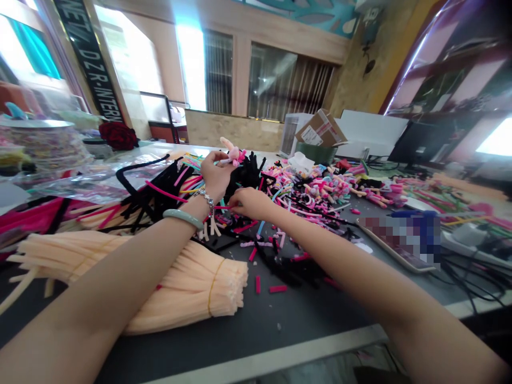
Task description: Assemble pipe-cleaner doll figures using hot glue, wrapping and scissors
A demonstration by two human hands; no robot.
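Note:
My left hand (pixel 215 173) is raised over the heap, fingers closed around a small pink doll figure (pixel 235 156) of fuzzy pipe cleaners, with a peach piece sticking up from it. Just below and to the right, my right hand (pixel 250 204) is pinched at the end of a bright pink pipe cleaner (pixel 166 192), which seems to pass behind my left wrist. Black pipe cleaners (pixel 250 169) bunch behind both hands. Under my left forearm lies a thick bundle of peach pipe cleaners (pixel 176 288), tied with a thin yellow band.
Many small pink figures and cut pieces (pixel 320 184) cover the table to the right. A phone or tablet (pixel 396 242) lies there, near black cables (pixel 460 277). Farther back are a cardboard box (pixel 322 129) and a monitor (pixel 418 143). Clear plastic bags (pixel 100 173) lie at left.

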